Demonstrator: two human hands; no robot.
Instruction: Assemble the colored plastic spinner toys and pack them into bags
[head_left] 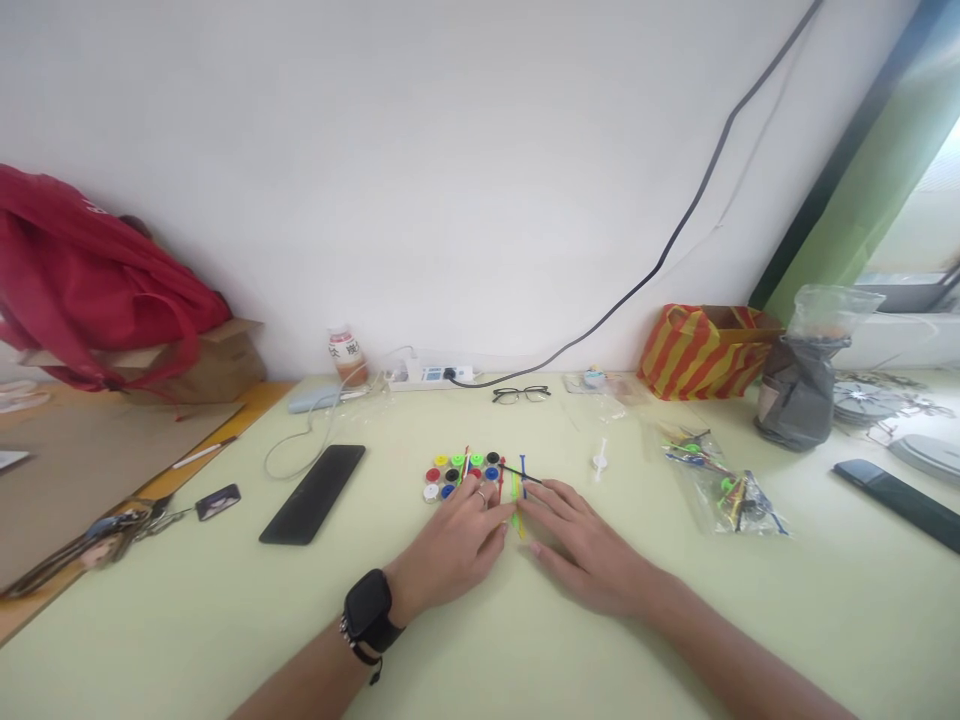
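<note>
My left hand point(465, 532), with a ring and a black watch point(369, 605) on its wrist, lies over the near side of a cluster of small coloured discs point(452, 475). Its fingers reach forward and hide some of the pieces. Close by on the right, my right hand point(581, 542) rests with fingers stretched out, their tips at thin plastic sticks. Among these sticks are a blue one point(523, 466), a black one point(517, 471) and a yellow-green one point(516, 488). A white disc on a stick point(599, 461) lies apart, beyond my right hand.
A black phone point(313, 495) and keys point(139, 525) lie to the left. Glasses point(522, 394) and a power strip point(427, 376) are near the wall. Clear bags of coloured parts point(731, 495), a grey bag point(796, 395) and a striped bag point(705, 350) are on the right.
</note>
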